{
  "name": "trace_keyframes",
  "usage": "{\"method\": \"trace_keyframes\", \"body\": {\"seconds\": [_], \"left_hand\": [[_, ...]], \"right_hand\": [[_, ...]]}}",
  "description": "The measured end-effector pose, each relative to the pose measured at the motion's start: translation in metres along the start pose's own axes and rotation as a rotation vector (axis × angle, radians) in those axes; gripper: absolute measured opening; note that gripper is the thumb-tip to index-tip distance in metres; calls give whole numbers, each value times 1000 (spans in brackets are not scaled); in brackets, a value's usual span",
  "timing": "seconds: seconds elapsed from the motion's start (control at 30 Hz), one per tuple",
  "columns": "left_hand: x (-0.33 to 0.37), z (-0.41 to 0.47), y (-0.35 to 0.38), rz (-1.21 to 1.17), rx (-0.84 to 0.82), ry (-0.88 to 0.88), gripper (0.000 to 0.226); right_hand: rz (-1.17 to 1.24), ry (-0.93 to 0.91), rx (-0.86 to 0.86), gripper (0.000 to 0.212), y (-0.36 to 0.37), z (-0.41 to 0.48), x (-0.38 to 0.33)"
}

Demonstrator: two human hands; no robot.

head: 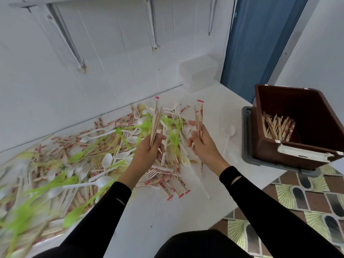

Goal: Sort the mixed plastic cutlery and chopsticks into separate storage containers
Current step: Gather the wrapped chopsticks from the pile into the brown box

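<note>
- A mixed cutlery pile [89, 157] is spread across the white table [160, 216], left and centre.
- The brown bin [316, 116], far right, is partly filled with chopsticks [277, 127].
- A chopstick bundle [156, 123] is gripped by the left hand [149, 151].
- Wrapped chopsticks [199, 116] are pinched by the right hand [202, 144].

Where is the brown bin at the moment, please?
In the head view the brown bin stands at the right, on a grey tray at the table's right edge, right of the right hand, with chopsticks inside.
</note>
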State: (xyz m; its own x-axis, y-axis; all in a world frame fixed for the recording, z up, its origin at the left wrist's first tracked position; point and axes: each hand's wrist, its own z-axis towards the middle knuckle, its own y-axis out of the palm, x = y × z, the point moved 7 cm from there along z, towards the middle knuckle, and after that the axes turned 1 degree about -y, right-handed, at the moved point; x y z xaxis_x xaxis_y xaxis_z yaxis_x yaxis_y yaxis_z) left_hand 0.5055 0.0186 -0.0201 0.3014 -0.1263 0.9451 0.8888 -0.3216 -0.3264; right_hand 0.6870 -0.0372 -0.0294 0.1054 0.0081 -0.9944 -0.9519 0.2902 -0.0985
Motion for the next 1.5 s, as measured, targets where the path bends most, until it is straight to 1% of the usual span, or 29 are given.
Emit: {"method": "trace_keyframes", "body": {"seconds": [0.07, 0.1, 0.17, 0.2, 0.23, 0.3, 0.37, 0.43, 0.47, 0.53, 0.57, 0.63, 0.7, 0.77, 0.87, 0.93, 1.0, 1.03, 1.07, 1.13, 1.17, 1.27, 1.33, 1.43, 1.5], "left_hand": [[-9, -12, -10, 159, -43, 28, 21], [-14, -16, -9, 241, -75, 37, 23], [-27, -28, -12, 351, -142, 20, 22], [-34, -32, -14, 413, -173, 14, 18], [-41, -37, -17, 487, -197, 28, 15], [-55, -43, -17, 621, -243, 60, 20], [-61, -50, -12, 696, -298, 109, 24], [-59, -57, -1, 754, -319, 232, 30], [-59, -58, 3, 783, -319, 265, 36], [-62, -52, 5, 852, -328, 249, 48], [-64, -48, 5, 886, -341, 245, 51], [-64, -43, 5, 957, -376, 272, 55], [-60, -40, 3, 1030, -402, 322, 53], [-60, -41, 1, 1088, -425, 356, 44], [-62, -40, -2, 1099, -443, 437, 31], [-61, -39, -4, 1048, -429, 523, 27], [-58, -37, -8, 970, -417, 534, 25], [-55, -34, -10, 917, -407, 535, 25], [-50, -30, -13, 868, -382, 544, 25], [-36, -23, -22, 774, -300, 571, 34], [-28, -18, -29, 685, -265, 576, 32], [-10, -3, -46, 386, -228, 488, 6], [-1, 10, -57, 217, -175, 373, 5], [13, 25, -75, -53, -46, 315, 14], [16, 32, -80, -247, -13, 248, 18]], "right_hand": [[-126, 5, 43, 17, 9, -5, -1], [-192, 20, 44, 20, 10, -7, 1], [-342, 95, -19, 37, 20, -11, 11], [-423, 154, -67, 39, 25, -15, 18], [-510, 210, -117, 38, 32, -20, 24], [-703, 273, -154, 29, 39, -29, 34], [-844, 290, -107, 14, 39, -37, 38], [-934, 295, -49, 24, 37, -42, 39], [-954, 309, -30, 19, 35, -44, 39], [-936, 342, -4, 3, 30, -48, 39], [-927, 347, 12, 3, 26, -48, 38], [-947, 367, 43, 15, 15, -51, 32], [-974, 404, 79, 22, 0, -56, 27], [-979, 451, 118, 23, -15, -63, 25], [-909, 414, 141, 21, -28, -65, 25], [-796, 368, 141, 25, -28, -64, 24], [-694, 306, 172, 32, -24, -63, 20], [-642, 264, 210, 31, -22, -61, 15], [-570, 217, 260, 26, -20, -60, 9], [-409, 148, 355, 7, -19, -56, -4], [-346, 114, 386, 4, -18, -52, -12], [-213, -6, 444, 7, -19, -38, -43], [-189, -90, 468, 21, -20, -32, -64], [-209, -154, 492, 23, -17, -27, -78], [-240, -160, 465, 22, -9, -27, -74]]}}
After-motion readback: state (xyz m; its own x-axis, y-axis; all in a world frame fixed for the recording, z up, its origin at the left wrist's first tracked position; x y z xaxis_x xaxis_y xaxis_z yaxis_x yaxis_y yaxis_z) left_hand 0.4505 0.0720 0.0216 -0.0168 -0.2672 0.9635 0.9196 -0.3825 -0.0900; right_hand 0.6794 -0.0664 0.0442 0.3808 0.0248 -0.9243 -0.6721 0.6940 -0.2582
